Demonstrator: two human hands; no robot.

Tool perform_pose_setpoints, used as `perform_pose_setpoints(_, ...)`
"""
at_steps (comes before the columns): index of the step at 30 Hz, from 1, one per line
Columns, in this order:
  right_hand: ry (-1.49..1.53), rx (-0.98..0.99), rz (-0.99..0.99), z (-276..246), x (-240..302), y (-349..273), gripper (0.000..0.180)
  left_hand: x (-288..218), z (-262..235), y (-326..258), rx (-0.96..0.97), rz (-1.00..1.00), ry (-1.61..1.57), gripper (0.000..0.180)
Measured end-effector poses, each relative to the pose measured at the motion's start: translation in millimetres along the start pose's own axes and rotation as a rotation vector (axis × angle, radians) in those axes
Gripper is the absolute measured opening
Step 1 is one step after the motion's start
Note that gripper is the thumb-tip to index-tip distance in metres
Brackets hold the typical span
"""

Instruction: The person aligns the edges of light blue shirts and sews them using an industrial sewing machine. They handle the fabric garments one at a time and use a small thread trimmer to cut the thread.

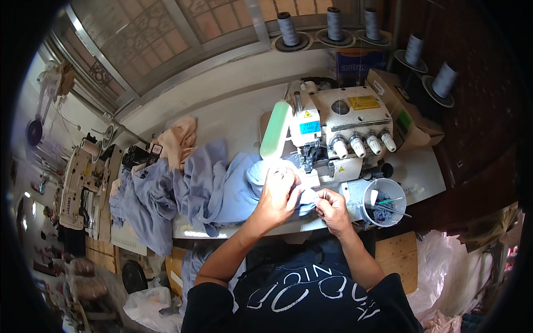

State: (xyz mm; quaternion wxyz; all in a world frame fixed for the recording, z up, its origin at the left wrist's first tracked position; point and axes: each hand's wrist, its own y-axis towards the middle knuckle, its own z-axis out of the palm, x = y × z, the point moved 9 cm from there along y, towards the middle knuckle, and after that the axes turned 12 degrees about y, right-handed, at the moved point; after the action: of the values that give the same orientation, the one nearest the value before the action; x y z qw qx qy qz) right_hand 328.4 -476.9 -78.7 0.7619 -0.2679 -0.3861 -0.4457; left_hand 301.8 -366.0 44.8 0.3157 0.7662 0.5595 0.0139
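Note:
A length of light blue fabric (236, 183) lies bunched across the table, its right end at the front of a white overlock sewing machine (350, 119). My left hand (276, 195) rests on that end, fingers bent over the cloth under the bright machine light. Beside it, my right hand (333, 211) pinches the fabric's edge between thumb and fingers. Both hands are just in front of the machine's presser area. The glare washes out part of the cloth near my left fingertips.
Thread cones (333, 25) stand behind the machine. A clear plastic tub (384, 202) with small tools and scraps sits right of my right hand. Peach fabric (175, 139) lies at the back left. Another sewing machine (78, 186) stands farther left. A cardboard box (408, 111) is behind right.

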Motion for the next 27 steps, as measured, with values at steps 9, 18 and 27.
perform_pose_setpoints(9,-0.314,0.056,-0.130,5,15,3,0.010,6,10,11,0.036,0.004,0.062,0.013)
perform_pose_setpoints(18,0.025,0.041,0.037,-2,-7,5,0.013,26,7,15,0.064,-0.070,-0.111,0.008)
perform_pose_setpoints(27,-0.195,0.069,-0.096,2,6,6,0.012,16,-1,15,-0.009,-0.014,-0.129,0.014)
